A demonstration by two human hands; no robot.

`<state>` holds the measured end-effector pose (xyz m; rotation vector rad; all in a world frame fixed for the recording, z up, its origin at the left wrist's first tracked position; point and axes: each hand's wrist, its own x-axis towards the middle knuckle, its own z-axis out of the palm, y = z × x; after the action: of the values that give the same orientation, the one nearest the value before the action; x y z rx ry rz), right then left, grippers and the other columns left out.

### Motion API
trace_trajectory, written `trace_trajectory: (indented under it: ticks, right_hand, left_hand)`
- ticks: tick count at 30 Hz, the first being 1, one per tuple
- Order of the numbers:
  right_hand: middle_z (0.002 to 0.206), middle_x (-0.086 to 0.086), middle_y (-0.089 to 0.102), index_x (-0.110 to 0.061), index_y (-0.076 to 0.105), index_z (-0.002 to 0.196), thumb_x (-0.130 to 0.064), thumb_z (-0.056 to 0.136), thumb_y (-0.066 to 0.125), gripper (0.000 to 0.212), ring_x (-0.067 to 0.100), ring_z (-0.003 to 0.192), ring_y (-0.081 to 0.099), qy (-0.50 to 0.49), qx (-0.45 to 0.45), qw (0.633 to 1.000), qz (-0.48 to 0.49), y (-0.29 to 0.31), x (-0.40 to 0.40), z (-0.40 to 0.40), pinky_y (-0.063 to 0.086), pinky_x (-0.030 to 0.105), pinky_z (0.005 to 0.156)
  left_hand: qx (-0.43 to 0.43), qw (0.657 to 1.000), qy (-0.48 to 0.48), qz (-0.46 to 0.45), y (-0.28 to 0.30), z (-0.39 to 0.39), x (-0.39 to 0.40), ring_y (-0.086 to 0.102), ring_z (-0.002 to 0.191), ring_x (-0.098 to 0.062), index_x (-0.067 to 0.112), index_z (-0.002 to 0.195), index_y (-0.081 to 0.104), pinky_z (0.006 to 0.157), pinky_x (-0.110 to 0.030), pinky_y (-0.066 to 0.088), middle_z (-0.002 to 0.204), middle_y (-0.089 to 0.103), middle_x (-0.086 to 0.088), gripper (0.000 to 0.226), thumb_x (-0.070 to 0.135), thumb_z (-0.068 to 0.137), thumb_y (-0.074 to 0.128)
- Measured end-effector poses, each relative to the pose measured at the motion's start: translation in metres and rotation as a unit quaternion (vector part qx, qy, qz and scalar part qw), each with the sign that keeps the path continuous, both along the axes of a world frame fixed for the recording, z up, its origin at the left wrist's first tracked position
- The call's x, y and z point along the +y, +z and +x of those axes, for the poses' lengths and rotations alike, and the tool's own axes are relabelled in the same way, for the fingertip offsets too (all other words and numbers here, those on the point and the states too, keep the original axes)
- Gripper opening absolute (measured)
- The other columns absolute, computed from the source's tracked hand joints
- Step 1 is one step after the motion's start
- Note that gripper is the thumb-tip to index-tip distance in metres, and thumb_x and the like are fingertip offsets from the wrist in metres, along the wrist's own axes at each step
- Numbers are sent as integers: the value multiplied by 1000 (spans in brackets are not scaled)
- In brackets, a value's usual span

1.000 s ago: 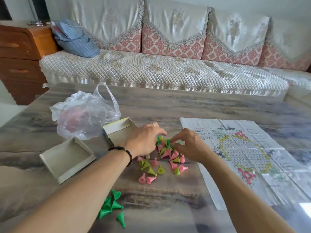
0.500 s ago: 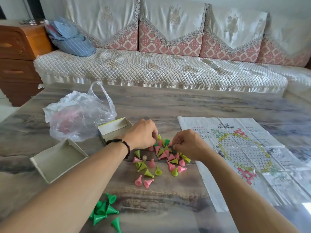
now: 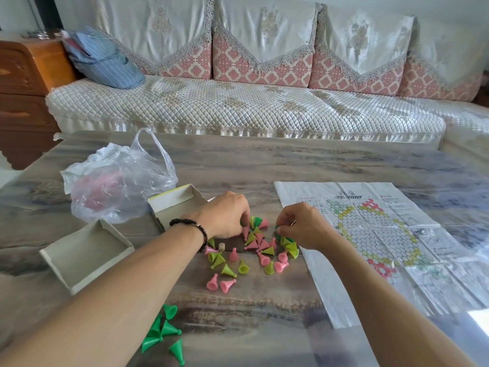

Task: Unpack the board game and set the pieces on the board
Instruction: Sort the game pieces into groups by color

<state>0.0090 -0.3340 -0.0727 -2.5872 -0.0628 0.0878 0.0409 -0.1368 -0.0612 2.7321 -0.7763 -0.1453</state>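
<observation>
Dark green cones lie sorted at the table's near edge. Beyond, left hand and right hand each pinch pieces from the mixed pile; keep lifting single cones, colour by colour. Board lies unfolded rightward.

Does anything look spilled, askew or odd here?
Mostly expected sorting mess: mixed pieces lie tipped over on the table, none on the creased paper board. A dark green group sits apart.

Quilted cream sofa behind marbled table, wooden dresser left
</observation>
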Motion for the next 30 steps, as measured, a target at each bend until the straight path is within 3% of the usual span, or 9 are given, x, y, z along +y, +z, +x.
trace_trajectory:
  ticks: [2,7,15,20,24,28,30]
  right_hand:
    - [78,-5,65,-18,69,79,-10,80,68,8,5,72,56,-2,-3,1000,-5,0,1,0,38,13,54]
    - [80,-3,67,-15,71,82,-6,78,67,10,6,71,57,3,-13,1000,-8,-2,7,1,41,11,54]
    - [81,-5,66,-18,66,81,-10,79,66,8,5,68,56,20,-15,1000,-4,-1,9,3,38,12,52]
    - [75,-9,63,-17,70,99,-10,79,62,22,8,71,58,13,-45,999,4,2,20,10,40,11,56]
    - [70,-3,67,-15,75,83,-16,80,64,11,9,61,56,17,-18,999,-41,7,34,18,40,17,49]
    - [70,2,70,-21,71,69,-16,78,62,13,10,58,63,19,22,997,-65,5,44,20,49,21,51]
    - [70,1,69,-21,69,73,-16,79,62,11,11,59,63,14,19,997,-67,3,48,20,47,20,50]
  left_hand:
    - [-14,1000,-14,12,-1,1,0,59,99,-18,20,94,76,77,-26,46,89,56,4,23,6,79,66]
    - [-32,999,-21,7,-5,-1,-1,58,107,-17,17,99,74,87,-28,47,109,66,1,24,6,79,67]
    - [-59,995,17,-80,-11,-5,8,63,90,-20,13,89,76,79,-30,50,94,71,-2,23,8,69,67]
    - [-88,985,37,-141,-5,-7,17,63,92,-19,11,91,76,85,-32,51,101,71,-3,25,7,68,68]
    - [-88,984,39,-149,-5,-14,27,63,93,-17,11,92,76,85,-29,49,102,70,-2,25,7,68,70]
    - [-87,981,45,-167,-8,-24,42,64,91,-17,11,89,77,82,-25,48,99,72,-2,24,4,69,66]
    - [-91,981,54,-161,-9,-29,50,64,91,-17,11,89,77,81,-23,48,99,72,-1,25,4,69,64]
